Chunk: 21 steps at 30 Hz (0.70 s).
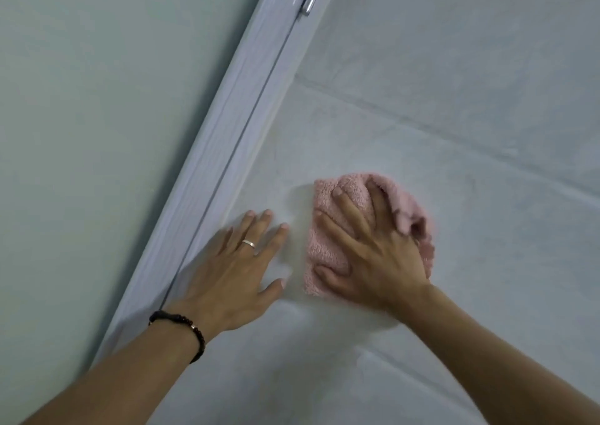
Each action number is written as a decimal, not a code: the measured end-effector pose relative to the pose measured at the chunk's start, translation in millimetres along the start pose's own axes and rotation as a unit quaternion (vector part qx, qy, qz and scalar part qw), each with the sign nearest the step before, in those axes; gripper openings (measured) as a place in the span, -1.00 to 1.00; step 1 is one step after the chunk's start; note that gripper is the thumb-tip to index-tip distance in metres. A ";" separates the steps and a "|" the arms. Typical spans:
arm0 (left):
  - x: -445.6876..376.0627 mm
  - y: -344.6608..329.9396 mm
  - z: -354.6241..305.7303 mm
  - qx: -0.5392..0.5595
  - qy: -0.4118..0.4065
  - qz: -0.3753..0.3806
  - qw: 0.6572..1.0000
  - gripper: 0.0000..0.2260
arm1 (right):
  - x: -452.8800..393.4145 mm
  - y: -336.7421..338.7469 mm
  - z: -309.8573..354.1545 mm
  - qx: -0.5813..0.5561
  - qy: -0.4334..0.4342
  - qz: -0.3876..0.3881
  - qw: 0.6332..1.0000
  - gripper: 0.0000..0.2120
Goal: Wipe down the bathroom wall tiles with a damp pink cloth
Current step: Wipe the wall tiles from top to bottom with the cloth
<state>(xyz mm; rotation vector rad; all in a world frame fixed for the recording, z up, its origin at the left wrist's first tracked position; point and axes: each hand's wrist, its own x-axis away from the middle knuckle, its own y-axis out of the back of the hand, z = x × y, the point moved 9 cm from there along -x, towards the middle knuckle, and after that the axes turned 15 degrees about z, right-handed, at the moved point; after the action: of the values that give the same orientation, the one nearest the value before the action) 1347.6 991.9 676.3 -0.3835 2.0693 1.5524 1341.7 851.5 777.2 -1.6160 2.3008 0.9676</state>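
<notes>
The wall tiles (454,116) are hard and smooth under me, likely slick when wet. My left hand (233,268) lies flat and released by the door frame (227,151), bracing. My right hand (367,255) spreads over the pink cloth (328,246), pressing it just beside the left hand; it's soft, light terry, best held bunched under the palm.

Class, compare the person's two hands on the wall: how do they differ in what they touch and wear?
The right hand presses a pink cloth against the tiles; the left hand lies on bare tile. The left hand wears a ring, with a dark bracelet at its wrist; the right shows neither. Both have spread fingers.
</notes>
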 end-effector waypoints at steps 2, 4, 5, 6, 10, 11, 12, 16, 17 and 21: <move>-2.3 -1.8 -0.6 0.010 0.004 0.010 1.000 -0.29 | -21.8 27.1 -29.5 0.044 -0.013 -0.038 0.998 -0.20; -2.8 -0.2 0.4 0.005 0.013 0.008 1.000 -0.29 | -47.7 46.9 -68.0 0.019 -0.112 -0.038 0.993 -0.23; -2.5 1.3 0.6 -0.004 0.018 0.007 1.000 -0.29 | -54.2 47.7 -79.6 -0.010 -0.164 -0.029 0.986 -0.25; -2.6 1.8 0.6 -0.016 0.021 0.009 1.000 -0.30 | -54.1 45.8 -79.5 -0.027 -0.185 -0.031 0.982 -0.26; 0.0 10.5 -2.5 -0.099 0.027 0.022 0.995 -0.34 | -20.0 7.9 -21.3 0.007 -0.051 0.005 0.999 -0.27; 0.8 16.4 -4.8 -0.128 0.023 0.019 0.991 -0.36 | -15.8 7.1 -17.7 0.000 -0.023 0.019 1.000 -0.29; 1.0 24.7 -7.3 -0.155 0.015 0.011 0.988 -0.38 | -19.6 12.9 -22.4 0.009 -0.005 0.018 1.000 -0.30; 1.4 85.5 -15.0 -0.241 0.004 -0.072 0.968 -0.40 | -63.4 50.6 -77.9 0.018 -0.138 -0.029 0.990 -0.33; 2.9 101.4 -14.0 -0.258 0.015 -0.090 0.962 -0.40 | -68.3 52.3 -85.7 -0.017 -0.182 -0.034 0.983 -0.30; 13.7 141.3 -5.6 -0.315 0.065 -0.118 0.940 -0.35 | -63.5 31.8 -28.9 -0.012 -0.081 -0.027 0.996 -0.33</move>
<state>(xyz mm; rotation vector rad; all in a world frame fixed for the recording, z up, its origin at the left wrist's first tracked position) 1262.3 1030.5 783.1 -0.9466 1.4892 2.0470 1345.2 890.4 843.1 -1.5390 2.1361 1.0741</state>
